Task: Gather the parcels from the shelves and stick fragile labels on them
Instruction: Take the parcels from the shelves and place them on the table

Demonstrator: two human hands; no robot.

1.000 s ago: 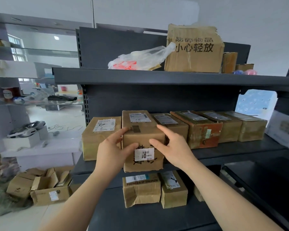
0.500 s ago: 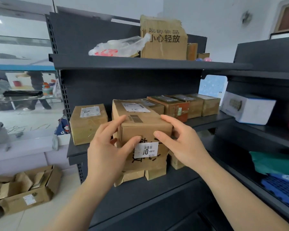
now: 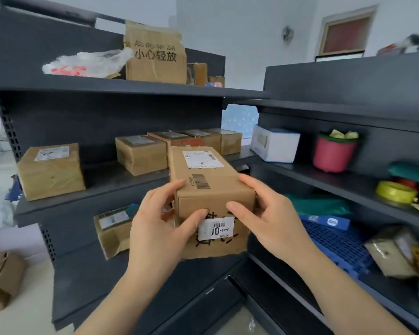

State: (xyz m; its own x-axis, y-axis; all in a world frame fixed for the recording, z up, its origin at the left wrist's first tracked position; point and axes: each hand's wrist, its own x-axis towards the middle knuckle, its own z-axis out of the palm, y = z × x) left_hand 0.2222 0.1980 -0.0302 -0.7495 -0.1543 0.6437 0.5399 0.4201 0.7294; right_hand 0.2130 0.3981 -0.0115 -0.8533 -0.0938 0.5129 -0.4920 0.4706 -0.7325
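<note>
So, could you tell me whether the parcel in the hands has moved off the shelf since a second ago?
Yes. The parcel has come out of its row on the middle shelf, toward the camera.

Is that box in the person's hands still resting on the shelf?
Apart. The head view shows the box held by both hands, in front of the middle shelf, clear of its edge.

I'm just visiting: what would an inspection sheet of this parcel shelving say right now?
Surface: dark shelf, partly filled.
Job's things: held parcel clear of the shelf; five more parcels in the row, including left parcel. No fragile labels seen.
Clutter: plastic bag, white box, pink pot, yellow tape roll.
Grippers: left hand and right hand grip the parcel's sides.
Cables: nothing seen.
Surroundings: torn boxes on floor.
</note>
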